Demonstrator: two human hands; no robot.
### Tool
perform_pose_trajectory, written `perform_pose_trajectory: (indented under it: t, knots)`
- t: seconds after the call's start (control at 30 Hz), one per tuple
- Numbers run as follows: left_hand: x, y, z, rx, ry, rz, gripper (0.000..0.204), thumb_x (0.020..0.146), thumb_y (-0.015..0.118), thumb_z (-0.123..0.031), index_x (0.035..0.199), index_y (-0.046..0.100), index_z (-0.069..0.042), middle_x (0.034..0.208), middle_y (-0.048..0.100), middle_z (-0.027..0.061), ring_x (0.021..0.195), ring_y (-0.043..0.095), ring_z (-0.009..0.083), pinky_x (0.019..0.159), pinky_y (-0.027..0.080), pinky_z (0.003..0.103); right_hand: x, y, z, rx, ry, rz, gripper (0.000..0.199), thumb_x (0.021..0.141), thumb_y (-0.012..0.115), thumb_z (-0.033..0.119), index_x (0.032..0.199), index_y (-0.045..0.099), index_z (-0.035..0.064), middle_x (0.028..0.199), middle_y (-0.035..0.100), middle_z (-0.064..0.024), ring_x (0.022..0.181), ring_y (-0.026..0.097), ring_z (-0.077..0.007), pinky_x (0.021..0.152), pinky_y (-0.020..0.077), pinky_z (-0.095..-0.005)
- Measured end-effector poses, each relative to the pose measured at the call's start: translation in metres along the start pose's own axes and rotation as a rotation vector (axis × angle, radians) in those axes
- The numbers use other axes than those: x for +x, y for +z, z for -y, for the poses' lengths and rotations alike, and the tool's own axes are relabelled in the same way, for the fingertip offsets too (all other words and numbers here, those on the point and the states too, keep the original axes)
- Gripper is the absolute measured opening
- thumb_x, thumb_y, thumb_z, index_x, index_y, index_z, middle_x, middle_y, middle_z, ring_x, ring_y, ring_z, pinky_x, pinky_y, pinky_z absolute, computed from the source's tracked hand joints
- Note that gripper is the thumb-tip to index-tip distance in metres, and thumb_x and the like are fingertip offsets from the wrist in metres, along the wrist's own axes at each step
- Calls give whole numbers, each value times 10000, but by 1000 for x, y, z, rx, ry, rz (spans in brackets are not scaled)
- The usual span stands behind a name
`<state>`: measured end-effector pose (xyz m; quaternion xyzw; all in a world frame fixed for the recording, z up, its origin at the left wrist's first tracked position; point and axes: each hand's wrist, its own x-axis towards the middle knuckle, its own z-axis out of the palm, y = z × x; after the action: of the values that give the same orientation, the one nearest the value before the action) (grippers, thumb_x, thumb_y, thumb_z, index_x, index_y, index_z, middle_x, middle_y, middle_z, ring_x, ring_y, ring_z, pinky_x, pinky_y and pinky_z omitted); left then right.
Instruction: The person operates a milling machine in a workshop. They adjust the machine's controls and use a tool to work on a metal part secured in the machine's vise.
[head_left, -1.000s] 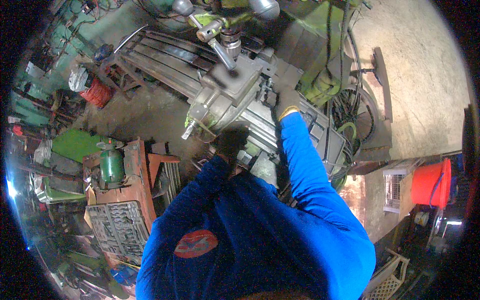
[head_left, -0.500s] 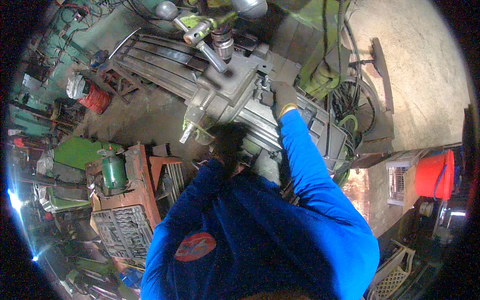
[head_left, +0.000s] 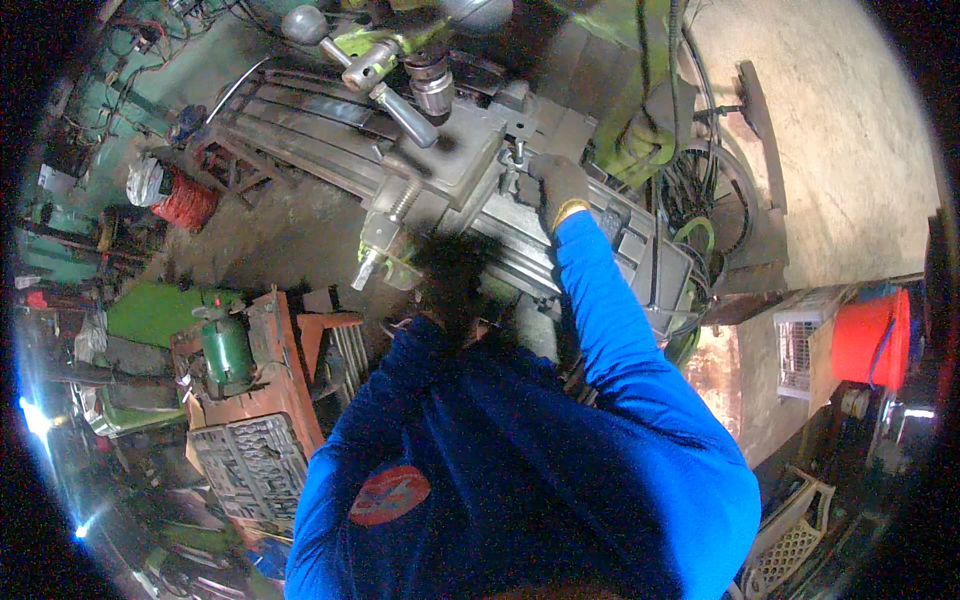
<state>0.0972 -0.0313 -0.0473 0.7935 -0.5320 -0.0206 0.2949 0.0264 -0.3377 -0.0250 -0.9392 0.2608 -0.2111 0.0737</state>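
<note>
My right hand (head_left: 565, 182), in a dark work glove with a yellowish cuff, rests on the milling machine's slotted table (head_left: 520, 225). Its fingers look curled beside an upright clamp bolt (head_left: 517, 155); whatever they grip is too dim to make out. Left of the bolt sits a grey machine vise (head_left: 450, 150) with a threaded screw (head_left: 405, 200) at its near left end. A drill chuck (head_left: 430, 90) hangs above the vise. Deep shadow at the table's near edge covers my left hand (head_left: 452, 308), so its fingers are hidden.
A lever handle (head_left: 402, 115) with a ball-ended arm juts over the vise. Cables (head_left: 655, 230) hang by the table's right end. On the left, a workbench (head_left: 285, 345) holds a green gas cylinder (head_left: 228, 355) and an open socket set (head_left: 250, 465). A red bucket (head_left: 868, 340) stands at right.
The machine has shifted slightly left and up in the picture as the viewpoint moves. My right hand stays beside the clamp bolt, and the bolt's upright shank now shows more clearly.
</note>
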Motion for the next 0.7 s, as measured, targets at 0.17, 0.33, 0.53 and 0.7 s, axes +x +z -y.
perform_pose_trajectory:
  t: [0.17, 0.33, 0.53, 0.7]
  knots:
    - [14, -17, -10, -201, -10, 173, 702, 843, 838, -260, 1514, 655, -161, 1409, 666, 215, 1315, 609, 454, 1199, 458, 569, 0, -23, 8, 33, 59, 10, 147, 854, 784, 165, 997, 783, 132, 1082, 797, -165, 1061, 753, -416, 908, 598, -483]
    - [18, -3, -7, -231, 124, 74, 647, 901, 811, -270, 1520, 660, -158, 1483, 649, 215, 1397, 584, 445, 1247, 432, 562, 5, 16, -10, 386, 198, -79, 156, 913, 775, 235, 972, 797, 92, 1040, 809, -175, 967, 774, -393, 834, 604, -462]
    - [18, 17, 15, -123, 119, 25, 503, 1029, 703, -162, 1529, 651, -126, 1513, 642, 219, 1432, 576, 429, 1229, 468, 521, 14, 0, 2, -128, 29, 33, 183, 989, 668, 148, 1006, 781, 4, 933, 788, -143, 843, 769, -247, 772, 613, -414]
    - [30, 24, 16, -385, -66, 4, 477, 1043, 671, -125, 1519, 651, -109, 1467, 678, 208, 1366, 626, 423, 1189, 497, 500, 19, 4, -3, 266, 343, 105, 155, 934, 741, 182, 1034, 825, 99, 1005, 812, -167, 921, 793, -337, 800, 628, -442]
